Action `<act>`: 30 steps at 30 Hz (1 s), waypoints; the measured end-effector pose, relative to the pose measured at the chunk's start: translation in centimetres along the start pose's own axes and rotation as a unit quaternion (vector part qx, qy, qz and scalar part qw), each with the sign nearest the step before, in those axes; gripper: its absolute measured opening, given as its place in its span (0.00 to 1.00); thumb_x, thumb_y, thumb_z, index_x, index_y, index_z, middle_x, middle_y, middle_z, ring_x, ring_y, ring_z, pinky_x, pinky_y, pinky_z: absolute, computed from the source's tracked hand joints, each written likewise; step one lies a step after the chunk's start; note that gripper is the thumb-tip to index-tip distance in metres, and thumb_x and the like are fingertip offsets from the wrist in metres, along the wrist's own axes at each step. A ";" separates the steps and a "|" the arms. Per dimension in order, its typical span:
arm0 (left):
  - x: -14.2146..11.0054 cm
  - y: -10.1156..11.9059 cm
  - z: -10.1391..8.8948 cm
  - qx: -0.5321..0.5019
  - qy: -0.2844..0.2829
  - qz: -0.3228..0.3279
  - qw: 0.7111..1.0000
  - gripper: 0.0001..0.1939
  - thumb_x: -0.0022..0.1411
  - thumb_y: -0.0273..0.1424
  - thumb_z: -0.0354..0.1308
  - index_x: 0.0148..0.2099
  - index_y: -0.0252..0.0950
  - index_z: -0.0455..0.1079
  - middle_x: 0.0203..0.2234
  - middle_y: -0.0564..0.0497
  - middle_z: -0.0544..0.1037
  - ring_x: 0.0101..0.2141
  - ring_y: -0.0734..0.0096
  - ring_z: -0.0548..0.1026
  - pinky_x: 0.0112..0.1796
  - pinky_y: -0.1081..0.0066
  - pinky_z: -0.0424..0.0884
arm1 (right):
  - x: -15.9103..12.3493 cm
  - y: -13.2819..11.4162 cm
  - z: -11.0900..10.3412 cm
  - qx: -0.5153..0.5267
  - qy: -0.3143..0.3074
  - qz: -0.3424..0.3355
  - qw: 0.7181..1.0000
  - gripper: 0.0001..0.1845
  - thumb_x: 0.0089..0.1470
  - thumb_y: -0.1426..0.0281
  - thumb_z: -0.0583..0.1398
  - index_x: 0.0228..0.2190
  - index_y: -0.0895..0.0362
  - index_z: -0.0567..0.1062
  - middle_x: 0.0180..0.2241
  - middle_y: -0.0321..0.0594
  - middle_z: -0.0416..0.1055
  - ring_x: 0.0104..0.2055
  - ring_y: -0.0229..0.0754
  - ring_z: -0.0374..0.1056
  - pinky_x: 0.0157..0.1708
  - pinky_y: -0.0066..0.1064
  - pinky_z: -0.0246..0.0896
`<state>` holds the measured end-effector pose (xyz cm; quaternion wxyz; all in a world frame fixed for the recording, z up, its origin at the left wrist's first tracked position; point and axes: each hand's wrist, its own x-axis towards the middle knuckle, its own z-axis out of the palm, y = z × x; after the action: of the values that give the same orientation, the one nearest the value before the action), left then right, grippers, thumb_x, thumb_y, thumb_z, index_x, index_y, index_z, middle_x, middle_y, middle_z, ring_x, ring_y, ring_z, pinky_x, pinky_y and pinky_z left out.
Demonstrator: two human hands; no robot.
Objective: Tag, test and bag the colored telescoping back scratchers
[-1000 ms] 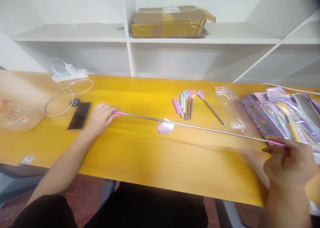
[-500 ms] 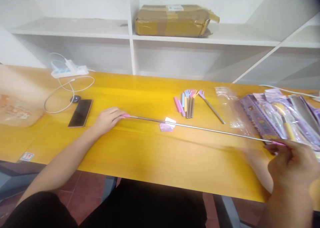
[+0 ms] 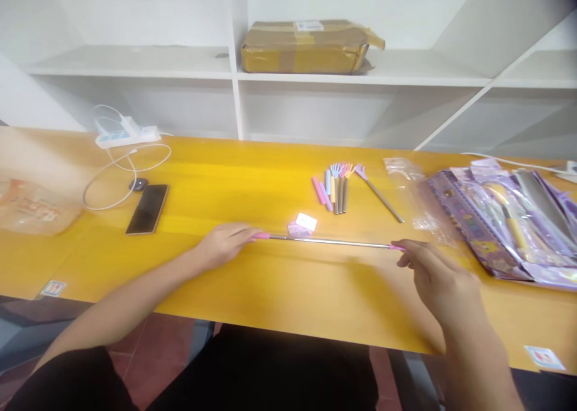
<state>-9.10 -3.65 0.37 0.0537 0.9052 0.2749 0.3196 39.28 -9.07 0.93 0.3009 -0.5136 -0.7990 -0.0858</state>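
Your left hand pinches the pink handle end of the telescopic rod, grip closed on it, fingers wrapped over the top. From that grip the rod runs to your right, its long axis lying almost parallel to the near edge of the table — a slight downward slope toward the right in the head view. The rod sits just above or on the table surface; which of the two cannot be told.

Near the rod's middle, a small pink and white card lies on the table just behind it, touching or nearly so.

Your right hand closes on the opposite pink tip, thumb and forefinger narrow around it, the other fingers loosely curled. Each hand holds one end, so neither is nearer; the shaft between the grips is bare metal.

Farther back, well apart from the rod, a row of short pastel back scratchers lies with its axis running away from you. To the right of those lie clear plastic sleeves and a stack of purple packets.
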 end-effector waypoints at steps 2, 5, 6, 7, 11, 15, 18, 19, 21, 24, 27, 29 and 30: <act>0.3 1.0 0.4 -0.002 0.008 0.007 1.000 0.22 0.76 0.23 0.53 0.68 0.41 0.69 0.48 0.46 0.85 0.46 0.68 0.85 0.47 0.69 0.83 | 0.4 -2.4 0.5 0.019 -0.007 -0.016 1.000 0.25 0.62 0.84 0.51 0.52 0.52 0.77 0.38 0.37 0.79 0.33 0.35 0.77 0.34 0.26 0.70; 0.8 3.1 1.2 0.001 0.018 -0.001 1.000 0.22 0.76 0.23 0.53 0.67 0.40 0.70 0.46 0.46 0.85 0.43 0.69 0.85 0.44 0.71 0.83 | 1.0 -6.8 1.9 0.036 0.024 -0.001 0.999 0.28 0.60 0.86 0.50 0.53 0.52 0.76 0.44 0.40 0.80 0.33 0.35 0.76 0.36 0.27 0.73; 1.0 3.8 1.5 0.002 0.018 -0.005 1.000 0.22 0.76 0.23 0.52 0.67 0.41 0.70 0.44 0.47 0.85 0.42 0.70 0.85 0.43 0.72 0.83 | 1.2 -8.3 2.5 0.041 0.046 0.007 0.998 0.29 0.61 0.87 0.50 0.53 0.52 0.76 0.46 0.41 0.80 0.35 0.36 0.77 0.38 0.28 0.74; 1.2 4.4 1.9 0.001 0.015 -0.008 1.000 0.22 0.76 0.23 0.52 0.67 0.41 0.71 0.43 0.47 0.85 0.40 0.70 0.85 0.42 0.72 0.82 | 1.3 -9.6 3.0 0.049 0.052 -0.004 0.997 0.28 0.61 0.87 0.50 0.54 0.52 0.76 0.47 0.42 0.80 0.40 0.38 0.78 0.42 0.30 0.76; 1.7 5.3 2.9 0.006 0.013 -0.005 1.000 0.20 0.76 0.23 0.53 0.65 0.39 0.73 0.41 0.47 0.85 0.38 0.71 0.84 0.38 0.74 0.80 | 1.7 -12.5 4.6 0.073 0.035 -0.058 0.995 0.31 0.61 0.88 0.50 0.58 0.52 0.74 0.48 0.43 0.80 0.50 0.43 0.79 0.51 0.35 0.77; 2.0 3.7 3.2 0.017 0.001 -0.002 1.000 0.16 0.76 0.27 0.57 0.62 0.42 0.75 0.40 0.49 0.85 0.37 0.71 0.83 0.37 0.74 0.78 | 1.9 -12.2 5.5 0.082 -0.005 -0.061 0.995 0.32 0.62 0.87 0.49 0.60 0.52 0.72 0.49 0.44 0.80 0.48 0.43 0.79 0.46 0.34 0.78; 1.7 2.7 3.0 -0.011 -0.030 -0.015 0.999 0.15 0.77 0.30 0.57 0.61 0.43 0.76 0.43 0.50 0.85 0.39 0.72 0.84 0.41 0.73 0.78 | 1.9 -11.9 6.0 0.083 -0.026 -0.083 0.993 0.27 0.64 0.85 0.51 0.58 0.54 0.72 0.47 0.43 0.81 0.45 0.42 0.80 0.42 0.33 0.77; 1.6 2.5 2.9 -0.021 -0.033 -0.020 0.999 0.15 0.77 0.31 0.56 0.61 0.43 0.77 0.43 0.50 0.86 0.40 0.72 0.84 0.42 0.73 0.79 | 2.0 -11.8 6.2 0.081 -0.024 -0.086 0.993 0.25 0.65 0.85 0.52 0.57 0.54 0.73 0.47 0.42 0.81 0.44 0.42 0.80 0.41 0.33 0.77; 1.3 2.5 2.8 -0.030 -0.029 -0.024 0.999 0.15 0.77 0.30 0.56 0.61 0.44 0.76 0.45 0.50 0.86 0.41 0.72 0.84 0.43 0.73 0.79 | 2.0 -11.8 6.4 0.078 -0.020 -0.085 0.993 0.20 0.67 0.82 0.54 0.55 0.54 0.74 0.46 0.42 0.81 0.43 0.42 0.80 0.42 0.33 0.75; 1.2 2.7 2.7 -0.027 -0.015 -0.020 0.999 0.16 0.77 0.30 0.57 0.62 0.44 0.76 0.45 0.50 0.86 0.41 0.71 0.84 0.42 0.72 0.79 | 2.0 -11.8 6.4 0.073 -0.022 -0.077 0.994 0.14 0.70 0.78 0.57 0.53 0.55 0.74 0.45 0.42 0.81 0.42 0.42 0.79 0.41 0.33 0.74; 1.1 2.8 2.6 -0.036 -0.021 -0.026 0.999 0.16 0.77 0.30 0.57 0.62 0.44 0.76 0.45 0.50 0.86 0.41 0.71 0.84 0.42 0.73 0.80 | 2.1 -11.8 6.3 0.075 -0.028 -0.075 0.994 0.12 0.70 0.78 0.57 0.51 0.55 0.74 0.43 0.41 0.81 0.40 0.41 0.79 0.39 0.33 0.72; 1.1 2.8 2.6 -0.042 -0.024 -0.029 0.998 0.16 0.77 0.30 0.57 0.62 0.45 0.76 0.45 0.51 0.86 0.41 0.72 0.85 0.42 0.73 0.80 | 2.1 -11.8 6.3 0.084 -0.031 -0.074 0.993 0.11 0.71 0.77 0.57 0.51 0.55 0.74 0.43 0.41 0.81 0.40 0.41 0.79 0.39 0.33 0.71; 1.1 2.8 2.5 -0.042 -0.024 -0.029 0.998 0.16 0.77 0.30 0.58 0.62 0.46 0.76 0.45 0.51 0.86 0.41 0.72 0.85 0.42 0.72 0.80 | 2.1 -11.8 6.3 0.090 -0.033 -0.074 0.993 0.11 0.71 0.77 0.57 0.51 0.55 0.74 0.43 0.41 0.81 0.40 0.41 0.79 0.39 0.33 0.71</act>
<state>-5.55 -5.22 -0.23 0.1077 0.9014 0.2855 0.3073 25.89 -10.08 -0.92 0.3118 -0.4270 -0.8486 -0.0185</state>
